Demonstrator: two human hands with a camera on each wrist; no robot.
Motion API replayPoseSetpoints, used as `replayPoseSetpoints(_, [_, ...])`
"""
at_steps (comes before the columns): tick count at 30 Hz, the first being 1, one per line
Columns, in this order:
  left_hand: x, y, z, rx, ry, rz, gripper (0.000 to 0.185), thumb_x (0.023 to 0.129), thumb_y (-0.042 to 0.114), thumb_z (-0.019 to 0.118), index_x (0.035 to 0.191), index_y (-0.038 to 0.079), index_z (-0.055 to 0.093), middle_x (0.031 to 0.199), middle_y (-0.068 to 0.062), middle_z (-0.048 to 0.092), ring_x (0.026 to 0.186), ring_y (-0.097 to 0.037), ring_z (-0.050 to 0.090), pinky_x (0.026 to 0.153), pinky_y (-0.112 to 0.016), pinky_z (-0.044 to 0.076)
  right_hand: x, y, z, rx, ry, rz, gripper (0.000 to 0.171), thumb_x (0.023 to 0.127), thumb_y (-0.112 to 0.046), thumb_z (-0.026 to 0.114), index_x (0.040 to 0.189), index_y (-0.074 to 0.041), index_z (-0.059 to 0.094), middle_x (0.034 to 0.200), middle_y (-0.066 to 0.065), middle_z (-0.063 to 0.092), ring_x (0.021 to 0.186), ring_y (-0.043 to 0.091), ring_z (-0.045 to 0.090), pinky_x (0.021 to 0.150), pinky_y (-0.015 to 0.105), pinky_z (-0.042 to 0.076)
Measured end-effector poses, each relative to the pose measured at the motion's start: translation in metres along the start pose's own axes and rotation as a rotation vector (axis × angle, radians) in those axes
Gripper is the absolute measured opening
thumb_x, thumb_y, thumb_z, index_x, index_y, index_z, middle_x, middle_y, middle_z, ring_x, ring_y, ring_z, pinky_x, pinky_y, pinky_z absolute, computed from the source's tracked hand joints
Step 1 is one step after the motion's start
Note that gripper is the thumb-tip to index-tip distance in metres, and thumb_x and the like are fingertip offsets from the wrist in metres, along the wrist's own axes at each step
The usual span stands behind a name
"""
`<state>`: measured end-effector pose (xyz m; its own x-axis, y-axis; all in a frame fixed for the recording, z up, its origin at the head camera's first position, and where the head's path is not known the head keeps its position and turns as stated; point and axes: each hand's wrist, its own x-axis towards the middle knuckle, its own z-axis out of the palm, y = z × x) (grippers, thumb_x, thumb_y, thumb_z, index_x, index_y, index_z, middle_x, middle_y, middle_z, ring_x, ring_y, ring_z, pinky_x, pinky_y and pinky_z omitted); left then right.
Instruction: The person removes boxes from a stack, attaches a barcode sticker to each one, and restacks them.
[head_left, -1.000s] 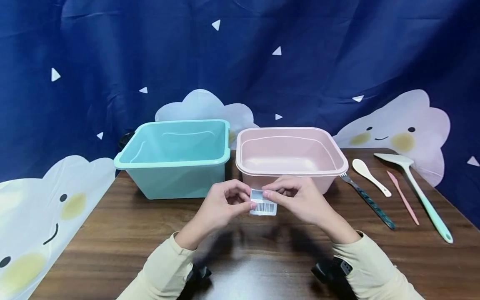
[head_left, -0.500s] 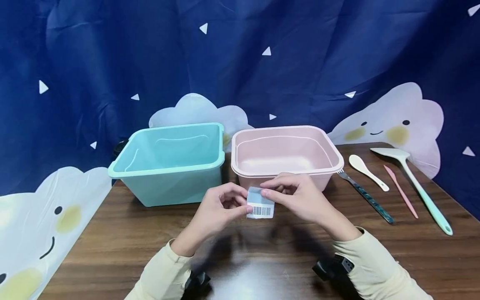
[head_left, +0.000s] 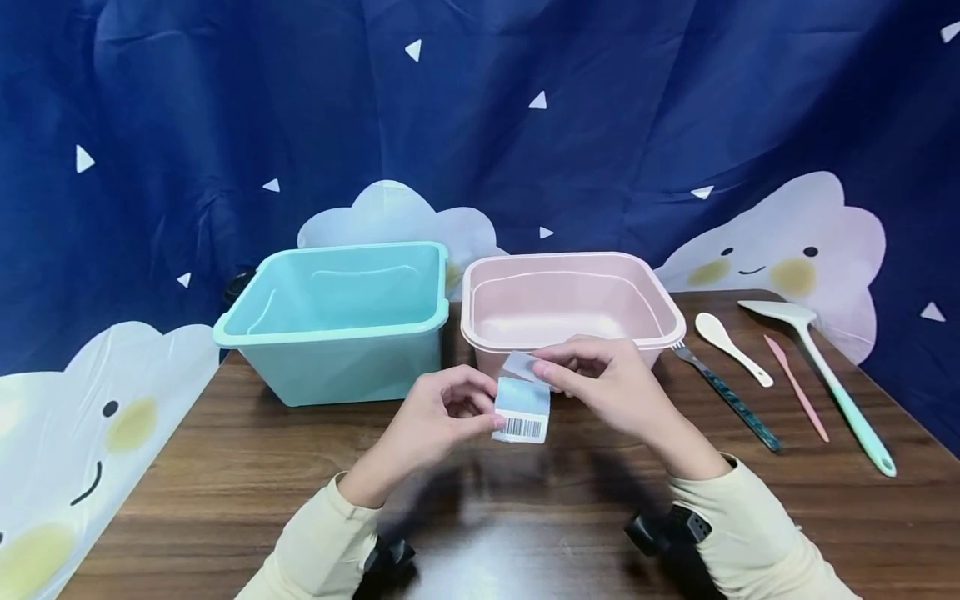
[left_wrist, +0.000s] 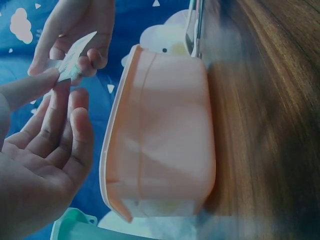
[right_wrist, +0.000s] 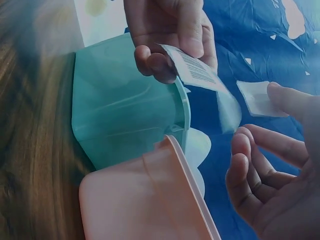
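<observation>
A small white label point(head_left: 521, 414) with a barcode is held above the wooden table point(head_left: 225, 467), just in front of the pink tub point(head_left: 573, 296). My left hand point(head_left: 491, 408) pinches its left edge. My right hand point(head_left: 543, 367) pinches a peeled-up flap point(head_left: 522, 364) at the label's top, lifted away from the barcode part. In the left wrist view the label point(left_wrist: 75, 57) sits between both hands beside the pink tub point(left_wrist: 160, 140). In the right wrist view the barcode sheet point(right_wrist: 192, 67) hangs from the left hand's fingers point(right_wrist: 170, 35), and a white piece point(right_wrist: 255, 97) lies under my right thumb.
An empty teal tub point(head_left: 337, 312) stands left of the pink one. To the right lie a dark-handled fork point(head_left: 727, 396), a white spoon point(head_left: 731, 346), a pink knife point(head_left: 797, 387) and a teal-handled spatula point(head_left: 825, 375). A blue cloud-print curtain hangs behind the table.
The right hand has drawn the label's top layer up and toward the pink tub, opening a gap over the barcode sheet. The left hand keeps its pinch.
</observation>
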<state>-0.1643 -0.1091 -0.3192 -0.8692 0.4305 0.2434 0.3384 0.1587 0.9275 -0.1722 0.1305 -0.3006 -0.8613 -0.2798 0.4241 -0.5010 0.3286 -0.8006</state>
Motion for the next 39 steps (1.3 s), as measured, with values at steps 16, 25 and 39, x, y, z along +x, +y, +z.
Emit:
replayPoseSetpoints(16, [0.006,-0.021,0.004,0.18,-0.172,-0.23,0.037,0.077,-0.006,0.078,0.111,-0.003,0.064,0.071,-0.007,0.07,0.065,-0.007,0.06,0.062,-0.022,0.047,0.0,-0.003,-0.001,0.058,-0.01,0.074,0.017,0.094,-0.011,0.071,0.101,0.004,0.076,0.068,0.006,0.067,0.061,0.011,0.062,0.059,0.026,0.056])
replayPoseSetpoints(25, [0.006,-0.032,0.002,0.263,-0.236,-0.353,0.045,0.074,-0.008,0.077,0.116,-0.005,0.063,0.066,-0.003,0.069,0.061,-0.009,0.06,0.06,-0.023,0.046,0.0,-0.004,0.002,0.084,-0.034,0.061,0.016,0.094,-0.008,0.07,0.101,0.005,0.075,0.064,0.0,0.064,0.057,0.012,0.06,0.053,0.026,0.054])
replayPoseSetpoints(39, [0.002,-0.034,-0.002,0.452,-0.261,-0.365,0.031,0.074,0.006,0.086,0.101,0.005,0.07,0.061,0.002,0.064,0.056,-0.01,0.059,0.06,-0.025,0.047,-0.001,-0.01,0.004,0.041,-0.034,0.103,0.02,0.091,-0.012,0.074,0.106,0.001,0.076,0.072,0.001,0.068,0.061,0.01,0.063,0.056,0.028,0.056])
